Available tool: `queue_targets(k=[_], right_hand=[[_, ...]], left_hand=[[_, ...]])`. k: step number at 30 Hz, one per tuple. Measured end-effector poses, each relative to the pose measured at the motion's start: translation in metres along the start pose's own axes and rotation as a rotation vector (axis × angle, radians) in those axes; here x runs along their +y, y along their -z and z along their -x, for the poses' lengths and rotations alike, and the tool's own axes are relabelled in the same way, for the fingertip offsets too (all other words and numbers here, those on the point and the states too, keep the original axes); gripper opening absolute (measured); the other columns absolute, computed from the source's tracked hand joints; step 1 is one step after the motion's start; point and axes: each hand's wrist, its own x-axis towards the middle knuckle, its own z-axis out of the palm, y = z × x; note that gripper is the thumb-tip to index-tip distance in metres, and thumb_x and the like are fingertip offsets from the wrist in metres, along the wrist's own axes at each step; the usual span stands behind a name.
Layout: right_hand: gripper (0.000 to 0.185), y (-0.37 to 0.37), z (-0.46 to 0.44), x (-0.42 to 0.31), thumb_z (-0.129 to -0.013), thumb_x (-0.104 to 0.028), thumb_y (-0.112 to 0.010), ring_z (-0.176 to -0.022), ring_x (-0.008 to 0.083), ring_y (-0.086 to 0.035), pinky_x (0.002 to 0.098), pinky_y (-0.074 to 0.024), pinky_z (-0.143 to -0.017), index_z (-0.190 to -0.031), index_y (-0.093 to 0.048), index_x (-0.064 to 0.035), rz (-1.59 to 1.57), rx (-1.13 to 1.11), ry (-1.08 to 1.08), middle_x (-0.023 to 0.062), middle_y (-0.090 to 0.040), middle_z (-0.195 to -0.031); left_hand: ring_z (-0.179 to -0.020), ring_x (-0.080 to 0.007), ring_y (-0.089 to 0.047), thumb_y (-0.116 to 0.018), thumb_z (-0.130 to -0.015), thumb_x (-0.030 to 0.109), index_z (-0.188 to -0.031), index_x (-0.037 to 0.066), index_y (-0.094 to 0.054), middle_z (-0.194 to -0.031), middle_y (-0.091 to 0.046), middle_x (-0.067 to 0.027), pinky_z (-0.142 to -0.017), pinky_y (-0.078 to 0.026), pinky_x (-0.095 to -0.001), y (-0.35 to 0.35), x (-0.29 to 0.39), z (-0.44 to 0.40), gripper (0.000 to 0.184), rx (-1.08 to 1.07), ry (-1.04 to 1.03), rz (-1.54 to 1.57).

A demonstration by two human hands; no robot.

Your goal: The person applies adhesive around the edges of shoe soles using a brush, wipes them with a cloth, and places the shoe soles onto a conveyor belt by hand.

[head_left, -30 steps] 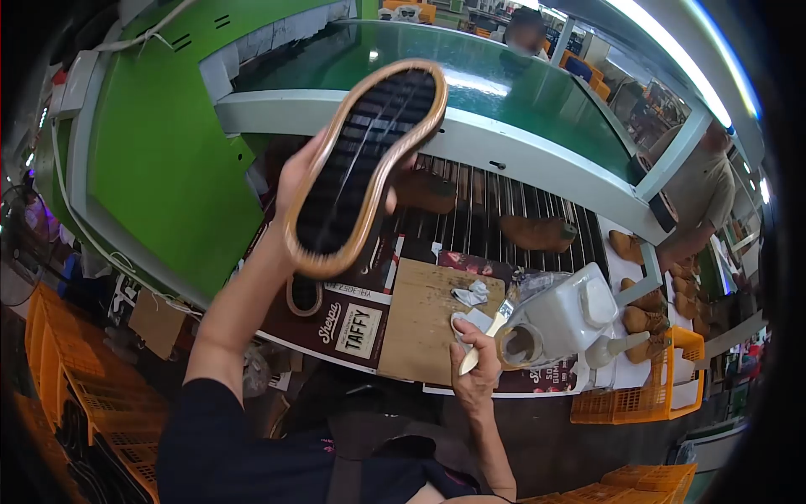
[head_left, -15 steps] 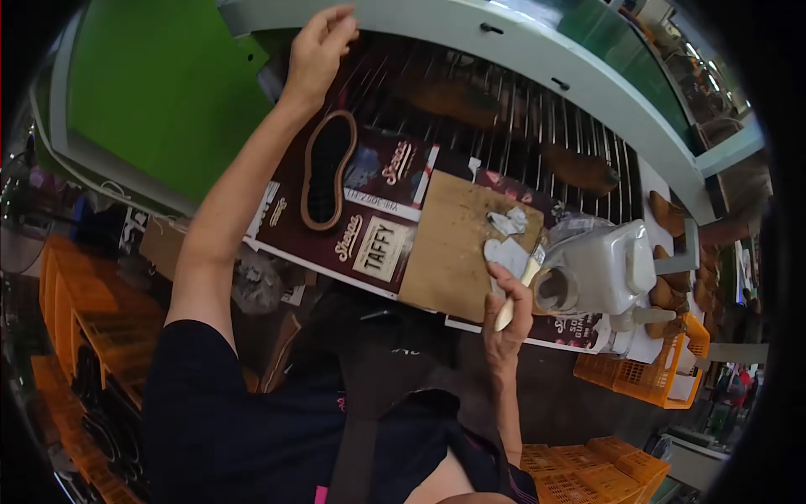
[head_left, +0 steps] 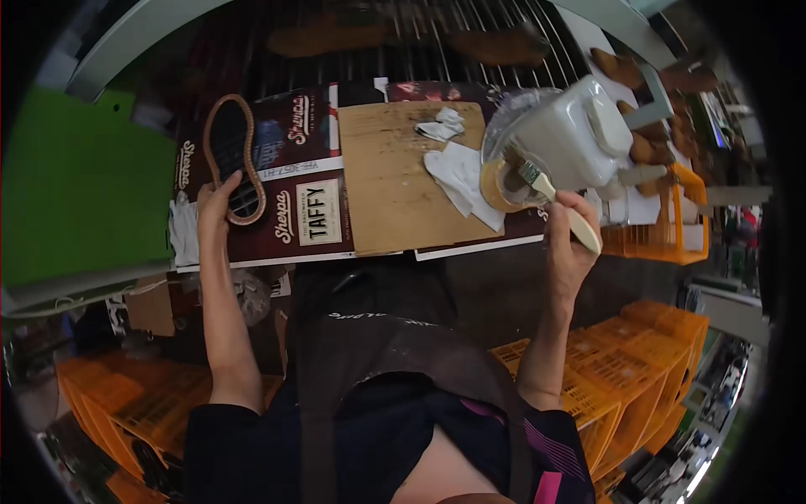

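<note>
At the left end of the printed cardboard lies a shoe sole (head_left: 232,139) with a dark, ridged middle and a tan rim. My left hand (head_left: 217,202) grips its lower edge, the thumb over the rim and the other fingers mostly hidden. My right hand (head_left: 573,231) is wrapped round the pale handle of a flat paintbrush (head_left: 547,186). The brush's bristles are at the mouth of a round tub (head_left: 494,186) with a yellowish wall; how deep they reach I cannot tell.
A brown cardboard sheet (head_left: 386,181) carries crumpled white paper (head_left: 445,124) and a flat white sheet (head_left: 460,176). A white plastic jug (head_left: 562,139) stands behind the tub. Brown shoe parts (head_left: 499,44) rest on the metal rollers beyond. Orange crates (head_left: 621,370) flank me.
My left hand has come down from above the rollers onto the sole. My right hand has brought the brush up to the tub's mouth. The camera view has shifted.
</note>
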Motion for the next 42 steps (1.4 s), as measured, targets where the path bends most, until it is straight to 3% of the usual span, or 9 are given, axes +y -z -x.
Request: queue_targets(k=[9,13,17,18,20,24,33,35,42], right_hand=[[0.012,-0.006,-0.024,0.015,-0.084,-0.011,-0.066,-0.055,0.0114,-0.053,0.0248,-0.0431,-0.052,-0.083,-0.062,-0.0004,0.398,-0.034,0.227,0.0074,-0.059,-0.065],[0.013,-0.016,-0.03,0.035,-0.083,-0.014,-0.067,-0.051,0.0115,-0.051,0.0252,-0.0425,-0.05,-0.082,-0.062,-0.0011,0.566,-0.113,0.247,0.0068,-0.058,-0.061],[0.013,-0.01,-0.022,0.028,-0.084,-0.012,-0.068,-0.055,0.0048,-0.049,0.021,-0.0406,-0.05,-0.081,-0.063,0.0,0.285,0.009,0.149,0.001,-0.058,-0.062],[0.012,-0.006,-0.019,0.025,-0.084,-0.01,-0.068,-0.057,0.0029,-0.049,0.0193,-0.04,-0.051,-0.081,-0.063,0.0004,0.166,0.05,0.108,-0.001,-0.058,-0.063],[0.01,-0.001,-0.011,0.019,-0.083,-0.007,-0.069,-0.06,0.0018,-0.049,0.017,-0.0395,-0.053,-0.081,-0.063,0.0013,0.153,0.097,0.087,-0.0023,-0.059,-0.066],[0.009,0.002,0.003,0.032,-0.082,-0.007,-0.07,-0.061,0.0038,-0.05,0.0192,-0.0419,-0.055,-0.082,-0.063,0.0,0.224,0.082,0.129,-0.0001,-0.061,-0.069],[0.006,0.019,0.013,0.012,-0.084,-0.004,-0.066,-0.064,0.0061,-0.052,0.0202,-0.0422,-0.058,-0.084,-0.062,0.0011,0.182,0.05,-0.015,0.0021,-0.06,-0.073],[0.007,0.019,0.003,0.007,-0.083,-0.002,-0.065,-0.068,0.0117,-0.055,0.0228,-0.0439,-0.062,-0.087,-0.062,0.0023,0.365,-0.135,0.271,0.0062,-0.06,-0.078],[0.019,0.047,-0.012,-0.012,-0.076,0.006,-0.065,-0.073,0.0189,-0.053,0.0291,-0.0422,-0.066,-0.092,-0.065,-0.0034,0.453,-0.643,0.146,0.0066,-0.052,-0.078]], left_hand=[[-0.1,-0.0242,-0.061,-0.055,-0.089,0.007,-0.126,-0.002,-0.045,-0.114,-0.06,-0.0138,-0.084,-0.053,-0.0361,-0.009,-0.002,0.05,0.039,-0.291,-0.192,0.854],[-0.127,-0.0342,-0.039,-0.046,-0.095,0.018,-0.141,-0.001,-0.026,-0.141,-0.033,-0.0233,-0.104,-0.039,-0.0443,-0.028,0.02,0.097,0.054,-0.725,-0.202,1.055],[-0.126,-0.0383,-0.037,-0.048,-0.094,0.034,-0.142,-0.001,-0.022,-0.143,-0.025,-0.0263,-0.099,-0.045,-0.0461,-0.046,0.025,0.109,0.065,-1.189,-0.191,1.249],[-0.11,-0.038,-0.053,-0.051,-0.09,0.049,-0.14,-0.001,-0.025,-0.132,-0.04,-0.0311,-0.081,-0.056,-0.0405,-0.053,0.026,0.117,0.075,-1.005,-0.211,1.169],[-0.107,-0.0387,-0.055,-0.05,-0.086,0.057,-0.14,-0.001,-0.026,-0.128,-0.043,-0.0319,-0.078,-0.057,-0.0407,-0.066,0.028,0.118,0.083,-1.116,-0.185,1.142],[-0.103,-0.0405,-0.057,-0.014,-0.085,0.073,-0.135,-0.004,-0.033,-0.116,-0.051,-0.029,-0.078,-0.056,-0.0438,-0.091,0.032,0.133,0.093,-1.161,0.061,1.064],[-0.1,-0.0378,-0.058,-0.008,-0.096,0.052,-0.132,-0.006,-0.038,-0.116,-0.052,-0.0291,-0.085,-0.051,-0.0446,-0.123,0.017,0.161,0.074,-1.177,0.314,0.842],[-0.102,-0.0382,-0.058,-0.008,-0.096,0.053,-0.133,-0.006,-0.037,-0.116,-0.052,-0.0299,-0.087,-0.049,-0.0439,-0.124,0.009,0.158,0.075,-1.233,0.298,0.81],[-0.098,-0.038,-0.059,-0.013,-0.094,0.056,-0.134,-0.006,-0.035,-0.113,-0.052,-0.0307,-0.083,-0.05,-0.0431,-0.136,0.006,0.15,0.077,-1.26,0.312,0.799]])
